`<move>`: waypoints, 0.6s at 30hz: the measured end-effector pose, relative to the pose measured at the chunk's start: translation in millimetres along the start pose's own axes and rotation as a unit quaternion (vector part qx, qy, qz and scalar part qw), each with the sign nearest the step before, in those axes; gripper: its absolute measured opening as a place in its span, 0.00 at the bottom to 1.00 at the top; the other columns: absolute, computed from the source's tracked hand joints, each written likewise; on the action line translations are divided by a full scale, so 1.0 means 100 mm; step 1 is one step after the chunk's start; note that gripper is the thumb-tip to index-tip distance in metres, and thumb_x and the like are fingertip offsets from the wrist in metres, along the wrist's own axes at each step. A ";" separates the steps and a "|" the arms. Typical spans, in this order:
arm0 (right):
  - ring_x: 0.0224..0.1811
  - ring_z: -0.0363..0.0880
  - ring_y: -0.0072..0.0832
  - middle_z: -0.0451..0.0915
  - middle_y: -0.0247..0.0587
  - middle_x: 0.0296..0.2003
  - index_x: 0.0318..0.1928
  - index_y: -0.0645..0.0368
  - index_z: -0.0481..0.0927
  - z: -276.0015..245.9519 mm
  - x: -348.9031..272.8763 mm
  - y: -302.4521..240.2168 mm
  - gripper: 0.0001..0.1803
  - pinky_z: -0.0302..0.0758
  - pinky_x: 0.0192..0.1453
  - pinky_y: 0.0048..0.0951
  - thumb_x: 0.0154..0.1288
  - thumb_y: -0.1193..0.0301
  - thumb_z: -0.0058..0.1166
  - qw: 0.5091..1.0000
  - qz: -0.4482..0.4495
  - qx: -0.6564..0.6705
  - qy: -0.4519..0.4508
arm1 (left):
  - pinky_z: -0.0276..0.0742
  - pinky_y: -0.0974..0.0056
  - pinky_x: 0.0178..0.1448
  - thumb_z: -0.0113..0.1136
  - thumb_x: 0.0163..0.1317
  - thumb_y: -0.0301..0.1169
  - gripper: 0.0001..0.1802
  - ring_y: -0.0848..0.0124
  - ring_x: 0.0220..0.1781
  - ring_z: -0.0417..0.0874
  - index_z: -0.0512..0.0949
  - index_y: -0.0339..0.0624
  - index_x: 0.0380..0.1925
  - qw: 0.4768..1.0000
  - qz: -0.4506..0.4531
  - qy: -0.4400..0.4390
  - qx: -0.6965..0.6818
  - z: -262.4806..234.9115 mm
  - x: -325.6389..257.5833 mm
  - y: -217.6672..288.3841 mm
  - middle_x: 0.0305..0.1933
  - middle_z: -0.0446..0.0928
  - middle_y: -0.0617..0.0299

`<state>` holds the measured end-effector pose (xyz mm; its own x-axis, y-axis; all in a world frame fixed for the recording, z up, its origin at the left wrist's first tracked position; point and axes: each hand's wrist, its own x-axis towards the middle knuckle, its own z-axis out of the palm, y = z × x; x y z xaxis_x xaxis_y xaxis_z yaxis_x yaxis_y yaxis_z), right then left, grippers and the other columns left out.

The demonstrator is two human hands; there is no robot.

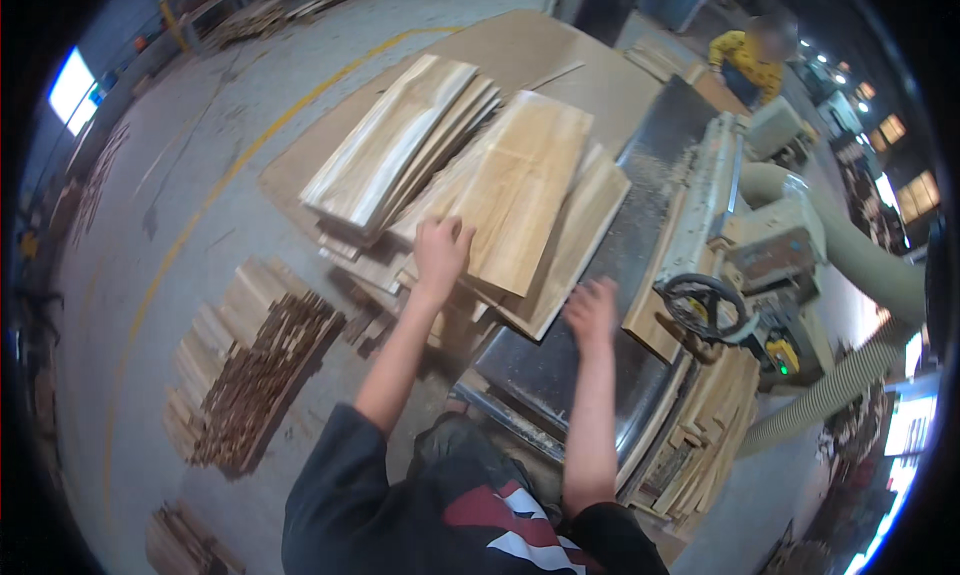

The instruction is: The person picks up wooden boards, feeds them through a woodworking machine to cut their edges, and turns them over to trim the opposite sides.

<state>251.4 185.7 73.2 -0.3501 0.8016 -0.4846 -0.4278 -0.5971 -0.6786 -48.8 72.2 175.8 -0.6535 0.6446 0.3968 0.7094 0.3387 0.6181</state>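
Observation:
A pale wooden board [530, 185] lies slanted on top of other boards at the middle of the table. My left hand [441, 255] is at its left edge, near the close corner, with bent fingers against the wood; the fingertips' grip is partly hidden. Under it, a second board [585, 245] sticks out to the right. Just off that board's near right corner, my right hand [592, 312] hovers above the dark machine table [530, 370]. Its fingers are loosely bent and apart, slightly blurred, with nothing in them. To the left is a stack of boards [390, 140].
A woodworking machine with a handwheel [705, 305] and a thick hose [830, 400] stands on the right. Cut strips [705, 440] lie below it. A pile of wood [260, 370] is on the floor at left. A person in yellow [748, 63] is at the far right.

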 end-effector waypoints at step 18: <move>0.57 0.79 0.33 0.75 0.34 0.61 0.74 0.46 0.62 -0.85 -3.26 1.86 0.34 0.83 0.48 0.40 0.70 0.72 0.58 0.998 0.039 -0.029 0.038 | 0.60 0.62 0.75 0.68 0.56 0.27 0.50 0.62 0.77 0.60 0.49 0.29 0.74 0.836 -0.124 -0.434 -0.311 -1.15 -3.13 -0.08 0.77 0.58 0.44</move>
<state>356.5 -183.7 58.4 -0.3156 0.7536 -0.5766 -0.3518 -0.6573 -0.6665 120.0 -210.9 124.7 -0.1312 0.9533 -0.2722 0.1293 0.2887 0.9487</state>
